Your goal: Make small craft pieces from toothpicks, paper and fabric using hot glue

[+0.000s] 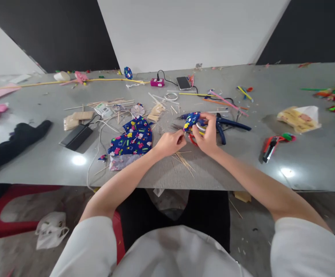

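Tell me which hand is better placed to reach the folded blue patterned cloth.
Probably the left hand: it is nearer the patterned cloth, though whether it pinches anything is unclear. The right hand is farther away and holds a small patterned piece.

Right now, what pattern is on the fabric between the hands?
Multicoloured motifs on blue fabric; head view.

The cloth is navy, printed with small pink, yellow, white and green figures; the scrap wears the same print. The counter is grey. The pliers have dark blue handles, the sticks are pale straw. The cord is yellow, the box magenta, the adapter black, the phone dark grey. The shirt is white, the trousers black.
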`<control>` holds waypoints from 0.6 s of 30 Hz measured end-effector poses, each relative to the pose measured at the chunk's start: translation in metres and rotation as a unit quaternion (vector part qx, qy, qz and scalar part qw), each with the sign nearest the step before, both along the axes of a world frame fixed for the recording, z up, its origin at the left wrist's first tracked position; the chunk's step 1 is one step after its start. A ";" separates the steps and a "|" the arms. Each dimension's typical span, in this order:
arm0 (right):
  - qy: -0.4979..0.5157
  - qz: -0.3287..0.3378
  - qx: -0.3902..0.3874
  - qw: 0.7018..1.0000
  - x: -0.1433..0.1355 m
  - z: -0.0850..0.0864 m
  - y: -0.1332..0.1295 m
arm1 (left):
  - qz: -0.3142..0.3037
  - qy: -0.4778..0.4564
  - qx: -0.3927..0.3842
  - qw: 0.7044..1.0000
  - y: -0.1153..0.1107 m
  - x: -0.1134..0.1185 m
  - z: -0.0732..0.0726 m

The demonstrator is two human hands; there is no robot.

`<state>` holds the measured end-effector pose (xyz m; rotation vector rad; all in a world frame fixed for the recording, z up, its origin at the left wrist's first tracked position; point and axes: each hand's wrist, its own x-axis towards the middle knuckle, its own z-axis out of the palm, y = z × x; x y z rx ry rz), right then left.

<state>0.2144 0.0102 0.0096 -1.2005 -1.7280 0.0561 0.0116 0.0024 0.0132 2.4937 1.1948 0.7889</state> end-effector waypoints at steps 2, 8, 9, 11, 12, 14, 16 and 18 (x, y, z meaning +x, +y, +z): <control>-0.007 -0.025 -0.003 1.000 -0.001 -0.001 0.000 | 0.004 0.001 0.008 1.000 0.000 0.001 0.000; -0.055 -0.019 0.028 0.998 -0.006 -0.006 0.002 | 0.030 0.018 0.014 0.999 0.006 -0.001 0.002; -0.059 -0.017 0.028 0.998 -0.006 -0.006 0.001 | 0.028 0.027 0.014 0.999 0.007 -0.002 0.002; -0.069 -0.018 0.022 0.997 -0.004 -0.004 0.001 | 0.021 0.048 0.017 0.998 0.009 -0.004 0.001; -0.078 -0.016 0.021 0.997 -0.003 -0.002 0.000 | 0.018 0.056 0.018 0.998 0.009 -0.004 0.000; -0.111 -0.004 0.028 0.993 0.001 0.001 0.000 | 0.014 0.062 0.022 0.998 0.011 -0.006 -0.001; -0.148 0.005 0.041 0.988 0.004 0.003 0.000 | 0.013 0.062 0.026 0.998 0.012 -0.006 -0.003; -0.166 0.008 0.048 0.985 0.007 0.002 0.002 | 0.015 0.065 0.031 0.997 0.013 -0.006 -0.005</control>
